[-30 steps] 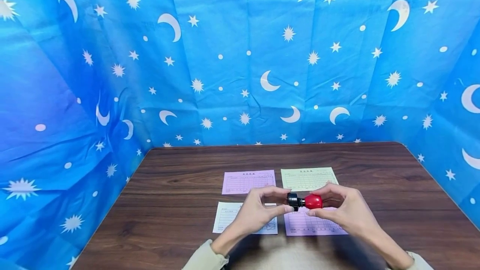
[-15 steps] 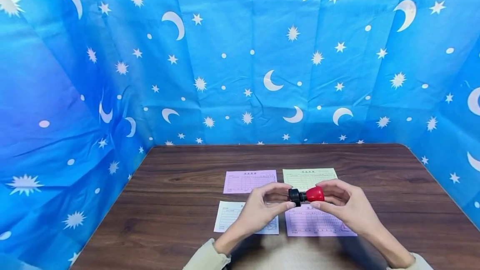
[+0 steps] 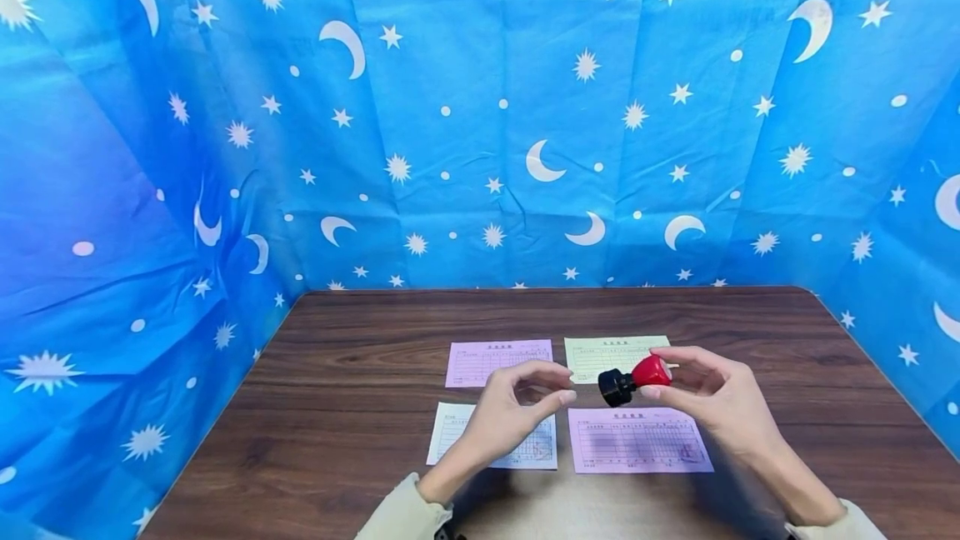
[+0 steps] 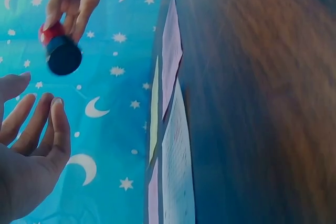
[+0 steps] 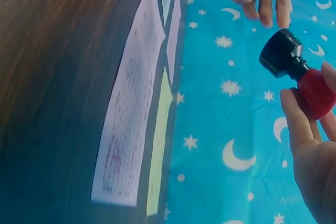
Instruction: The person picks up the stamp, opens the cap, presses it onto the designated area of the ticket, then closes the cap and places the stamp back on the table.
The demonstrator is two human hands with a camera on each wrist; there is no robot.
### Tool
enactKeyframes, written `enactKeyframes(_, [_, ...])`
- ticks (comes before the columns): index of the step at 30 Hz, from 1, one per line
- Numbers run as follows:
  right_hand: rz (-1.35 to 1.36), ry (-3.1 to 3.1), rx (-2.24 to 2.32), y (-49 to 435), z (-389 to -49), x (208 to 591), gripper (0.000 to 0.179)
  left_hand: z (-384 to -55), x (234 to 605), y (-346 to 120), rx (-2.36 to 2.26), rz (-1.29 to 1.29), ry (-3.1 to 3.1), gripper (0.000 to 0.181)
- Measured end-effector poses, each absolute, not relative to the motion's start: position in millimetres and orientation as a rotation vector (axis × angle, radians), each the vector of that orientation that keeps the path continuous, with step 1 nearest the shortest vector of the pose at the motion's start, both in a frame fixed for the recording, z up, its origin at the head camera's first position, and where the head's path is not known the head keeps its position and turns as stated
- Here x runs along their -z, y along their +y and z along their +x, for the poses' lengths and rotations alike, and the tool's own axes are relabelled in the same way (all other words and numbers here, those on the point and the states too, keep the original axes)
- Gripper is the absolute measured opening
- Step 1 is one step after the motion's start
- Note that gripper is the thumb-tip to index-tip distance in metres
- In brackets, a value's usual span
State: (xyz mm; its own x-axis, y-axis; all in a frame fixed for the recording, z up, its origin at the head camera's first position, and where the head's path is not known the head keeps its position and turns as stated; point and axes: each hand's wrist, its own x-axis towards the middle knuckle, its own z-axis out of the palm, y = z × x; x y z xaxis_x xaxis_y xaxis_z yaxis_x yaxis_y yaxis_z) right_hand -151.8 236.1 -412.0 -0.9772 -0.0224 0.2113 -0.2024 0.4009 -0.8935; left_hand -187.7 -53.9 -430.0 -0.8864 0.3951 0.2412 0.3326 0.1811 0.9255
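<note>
A stamp (image 3: 651,372) with a glossy red handle and a round black head is held above the table. My right hand (image 3: 727,398) pinches its red handle between thumb and fingers, so the black head (image 5: 282,53) points left and slightly down. To the left, my left hand (image 3: 504,411) holds nothing; its thumb and fingers are apart, loosely bent, with a gap between them and the black head. Below the stamp lies the near pink-purple form (image 3: 637,440), with a faint reddish mark at its lower right. The white form (image 3: 487,440) lies partly behind my left hand.
Farther back on the dark wooden table (image 3: 360,357) lie another pink-purple form (image 3: 495,361) and a pale green form (image 3: 600,357), partly covered by the right hand and stamp. A blue cloth (image 3: 450,148) with moons and stars hangs around the back and sides.
My left hand has let go of the black head and drawn slightly left. The right hand has moved the stamp right and a little up, its head tilting downward.
</note>
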Motion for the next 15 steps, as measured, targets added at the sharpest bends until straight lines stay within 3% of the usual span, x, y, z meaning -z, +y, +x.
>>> enactKeyframes(15, [0.297,-2.356,-1.589,272,-172,421,0.050,-203,425,-98,-1.533,0.785,2.785,0.015])
